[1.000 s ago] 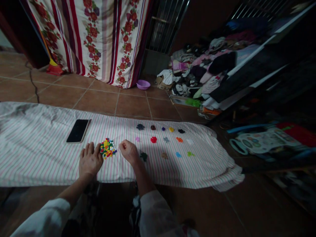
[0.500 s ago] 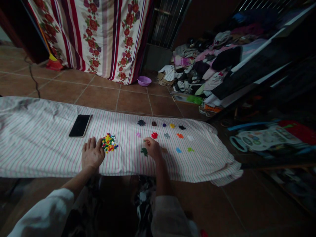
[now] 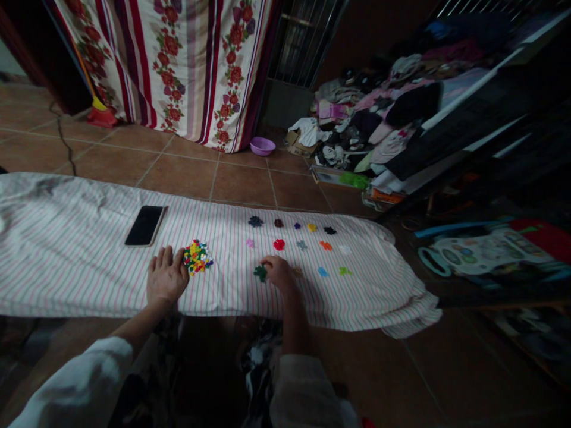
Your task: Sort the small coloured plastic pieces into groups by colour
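Note:
My left hand lies flat on the striped cloth, fingers extended, its edge against a mixed heap of small coloured pieces. Over to the right, my right hand has its fingers curled together at the upper edge of a dark green pile. Whatever its fingertips pinch, if anything, is too small to make out. Small single-colour piles stand in rows around it, among them a red pile, a pink pile, a grey pile and a light blue pile. A brown pile is partly hidden behind the hand.
A phone lies on the striped cloth at the left. Behind are a floral curtain, a purple basin and a heap of clothes. A dark rack stands at the right.
My right hand has lowered slightly towards the dark green pile; a green bit seen at its fingertips before no longer shows apart from the pile. My left hand stays in place.

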Motion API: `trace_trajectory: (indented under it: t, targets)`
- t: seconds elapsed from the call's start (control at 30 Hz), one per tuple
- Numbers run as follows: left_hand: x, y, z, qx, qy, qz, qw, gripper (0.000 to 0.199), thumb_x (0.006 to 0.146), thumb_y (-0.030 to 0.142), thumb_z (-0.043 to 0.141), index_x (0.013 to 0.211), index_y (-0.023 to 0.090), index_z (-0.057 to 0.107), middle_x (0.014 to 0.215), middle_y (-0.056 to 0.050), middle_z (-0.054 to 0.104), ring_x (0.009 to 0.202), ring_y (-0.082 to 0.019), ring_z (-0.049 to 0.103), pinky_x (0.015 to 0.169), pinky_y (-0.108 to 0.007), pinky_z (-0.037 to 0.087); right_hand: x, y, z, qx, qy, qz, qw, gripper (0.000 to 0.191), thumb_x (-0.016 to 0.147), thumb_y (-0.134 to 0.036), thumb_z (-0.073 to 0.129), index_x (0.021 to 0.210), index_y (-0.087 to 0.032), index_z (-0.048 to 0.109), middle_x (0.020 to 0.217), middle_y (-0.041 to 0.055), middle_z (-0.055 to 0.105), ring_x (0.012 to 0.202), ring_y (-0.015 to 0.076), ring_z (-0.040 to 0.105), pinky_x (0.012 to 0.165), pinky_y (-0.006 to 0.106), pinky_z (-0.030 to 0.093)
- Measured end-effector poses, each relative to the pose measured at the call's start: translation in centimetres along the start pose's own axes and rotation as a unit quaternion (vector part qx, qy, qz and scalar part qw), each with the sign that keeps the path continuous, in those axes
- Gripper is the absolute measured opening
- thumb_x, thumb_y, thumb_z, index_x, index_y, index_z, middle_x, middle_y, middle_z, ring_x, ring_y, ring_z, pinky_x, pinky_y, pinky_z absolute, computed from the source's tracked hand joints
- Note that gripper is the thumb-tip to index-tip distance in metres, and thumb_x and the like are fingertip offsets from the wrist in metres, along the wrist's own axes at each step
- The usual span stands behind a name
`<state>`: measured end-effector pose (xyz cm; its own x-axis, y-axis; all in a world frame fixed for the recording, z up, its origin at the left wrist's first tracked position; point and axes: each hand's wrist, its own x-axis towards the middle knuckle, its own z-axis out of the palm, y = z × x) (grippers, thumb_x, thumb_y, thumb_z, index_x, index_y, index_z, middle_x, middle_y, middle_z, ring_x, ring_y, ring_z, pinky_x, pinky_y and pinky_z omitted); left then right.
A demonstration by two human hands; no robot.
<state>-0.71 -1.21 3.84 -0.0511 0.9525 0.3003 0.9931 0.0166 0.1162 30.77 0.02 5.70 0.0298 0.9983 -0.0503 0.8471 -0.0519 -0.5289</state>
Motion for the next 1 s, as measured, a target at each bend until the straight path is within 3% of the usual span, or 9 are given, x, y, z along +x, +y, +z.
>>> trace_trajectory:
  t: [0.6, 0.83, 1.0]
  targets:
    - [0.0, 0.0, 0.0, -0.021, -0.011, -0.013, 1.000, 0.050, 0.090, 0.028, 0.038, 0.136, 0.017, 0.054, 0.146, -0.018, 0.047, 0.140, -0.033, 0.038, 0.113, -0.050, 0.029, 0.2, -0.5, -0.4, 0.006, -0.018, -0.013, 1.000, 0.032, 0.081, -0.005, 0.049, 0.091, -0.019, 0.076, 0.100, 0.0057, 0.074, 0.095, 0.0168, 0.067, 0.090, 0.028, 0.049]
    - [0.0, 0.1, 0.0, -0.017, -0.010, -0.013, 1.000, 0.050, 0.089, 0.029, 0.039, 0.136, 0.017, 0.053, 0.146, -0.018, 0.048, 0.140, -0.032, 0.038, 0.113, -0.050, 0.030, 1.0, 0.0, 0.5, 0.022, 0.034, -0.023, 0.999, 0.032, 0.083, -0.008, 0.048, 0.096, -0.019, 0.075, 0.098, 0.0067, 0.075, 0.094, 0.0184, 0.067, 0.090, 0.031, 0.050]
    - [0.1, 0.1, -0.3, -0.013, -0.018, -0.014, 1.000, 0.050, 0.089, 0.028, 0.040, 0.135, 0.017, 0.054, 0.146, -0.018, 0.048, 0.140, -0.032, 0.038, 0.113, -0.049, 0.029, 2.3, -1.4, 1.2, 0.033, 0.094, -0.066, 0.993, 0.029, 0.085, -0.013, 0.047, 0.094, -0.019, 0.074, 0.093, 0.0075, 0.073, 0.093, 0.0188, 0.065, 0.090, 0.030, 0.049]
